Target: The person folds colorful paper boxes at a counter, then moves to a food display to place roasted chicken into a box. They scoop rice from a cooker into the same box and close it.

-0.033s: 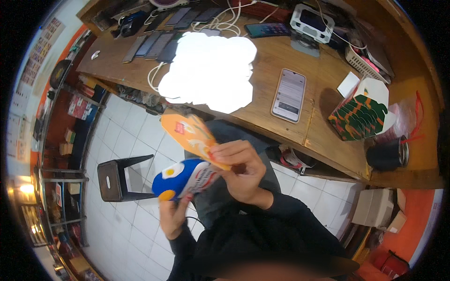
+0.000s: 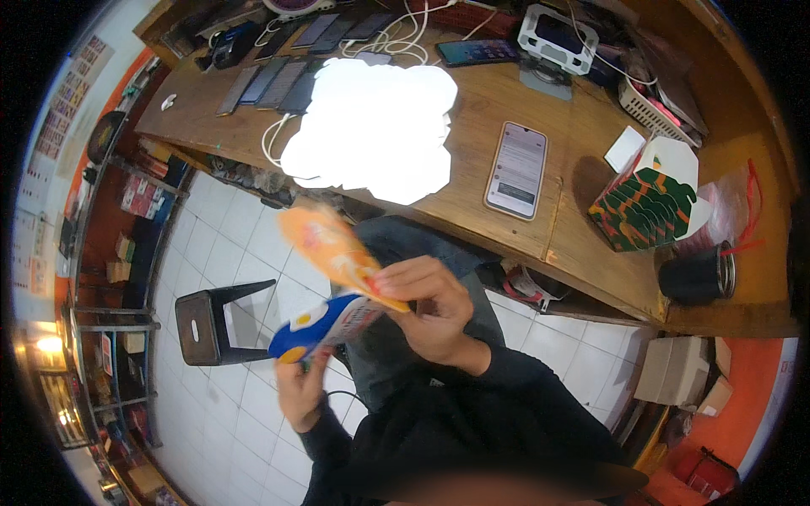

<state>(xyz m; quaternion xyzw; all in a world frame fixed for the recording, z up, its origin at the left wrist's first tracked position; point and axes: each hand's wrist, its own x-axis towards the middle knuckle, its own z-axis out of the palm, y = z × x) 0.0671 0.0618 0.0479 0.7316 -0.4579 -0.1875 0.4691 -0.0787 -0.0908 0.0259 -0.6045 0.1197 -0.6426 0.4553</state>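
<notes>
The right grip (image 2: 434,308) is pinching the near end of an orange card (image 2: 333,250) between thumb and fingers, while the left grip (image 2: 299,392) is holding a blue pack (image 2: 308,329) by its lower left end. Both items are hovering off the counter (image 2: 477,101), to the left of a lit phone (image 2: 516,169) and nearer the person than it. The card is slanting up and away from the right grip, its far end blurring; the pack, showing a fried-egg picture, is sitting just below it. The two are meeting at the right grip; whether they are joined, one cannot tell.

On the counter, a green-and-orange carton (image 2: 648,207) is standing open to the right of the lit phone, with a black cup (image 2: 688,277) resting farther right and nearer the person. A dark phone (image 2: 477,53) is lying beyond the lit phone, and a white-framed device (image 2: 557,40) is standing beyond it, slightly to the right. White cables (image 2: 392,40) are looping beyond it to the left. Well to its left, a dark stool (image 2: 198,327) is standing on the tiled floor (image 2: 224,405).
</notes>
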